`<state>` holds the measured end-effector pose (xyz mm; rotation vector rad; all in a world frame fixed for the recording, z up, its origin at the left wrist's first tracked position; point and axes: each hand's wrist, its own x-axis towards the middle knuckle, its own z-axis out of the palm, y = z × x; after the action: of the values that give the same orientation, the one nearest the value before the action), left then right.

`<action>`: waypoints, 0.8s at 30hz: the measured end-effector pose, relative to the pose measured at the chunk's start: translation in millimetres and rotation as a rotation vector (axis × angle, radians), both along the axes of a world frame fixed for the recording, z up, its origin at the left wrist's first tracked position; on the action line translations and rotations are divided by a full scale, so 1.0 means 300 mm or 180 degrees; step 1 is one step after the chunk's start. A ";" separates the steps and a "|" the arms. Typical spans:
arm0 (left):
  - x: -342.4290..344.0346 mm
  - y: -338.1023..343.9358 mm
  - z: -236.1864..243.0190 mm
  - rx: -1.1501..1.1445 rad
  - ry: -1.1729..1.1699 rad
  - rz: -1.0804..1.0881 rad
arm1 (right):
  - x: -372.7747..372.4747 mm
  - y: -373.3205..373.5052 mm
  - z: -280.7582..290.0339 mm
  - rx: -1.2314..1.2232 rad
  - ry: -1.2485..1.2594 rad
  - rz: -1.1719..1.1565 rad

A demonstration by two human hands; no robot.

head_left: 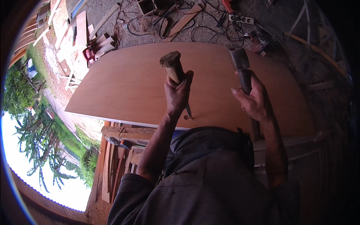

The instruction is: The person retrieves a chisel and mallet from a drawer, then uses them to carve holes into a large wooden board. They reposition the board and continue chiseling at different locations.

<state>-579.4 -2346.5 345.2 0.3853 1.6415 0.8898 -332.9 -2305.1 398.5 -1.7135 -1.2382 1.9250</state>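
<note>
My left hand (pixel 177 93) is closed round the wooden handle of a chisel (pixel 174 69), whose struck end is frayed and mushroomed. Its narrow blade shows below the fist, with the tip beside a small round hole (pixel 186 117) near the close edge of a wooden panel (pixel 131 80). Raised over the panel's right part, my right hand (pixel 256 98) grips a hammer (pixel 240 60) by its handle. The metal head points away from me, apart from the chisel, and the handle's lower end shows beneath my wrist.
Beyond the panel lie tangled cables, a power strip (pixel 241 19), a red-bodied tool (pixel 258 42) and wood offcuts (pixel 185 20). Another red tool (pixel 89 54) sits by the panel's far left edge. Pliers (pixel 119 143) rest on a wooden frame (pixel 129 132) at the near left.
</note>
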 end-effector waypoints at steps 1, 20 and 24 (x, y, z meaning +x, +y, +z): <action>0.005 -0.006 0.001 -0.0002 -0.0078 -0.0079 | -0.003 0.015 0.007 -0.0018 -0.0036 0.0129; 0.036 -0.066 0.088 0.0183 0.0320 -0.0306 | -0.105 0.298 0.126 0.0934 -0.0485 0.2382; 0.101 0.005 0.090 0.0234 0.0366 -0.0669 | -0.069 0.231 0.119 0.0846 -0.0251 0.0992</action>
<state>-549.2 -2345.1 372.3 0.6580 1.6407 0.7826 -353.6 -2235.8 434.2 -1.5455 -1.7915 1.7603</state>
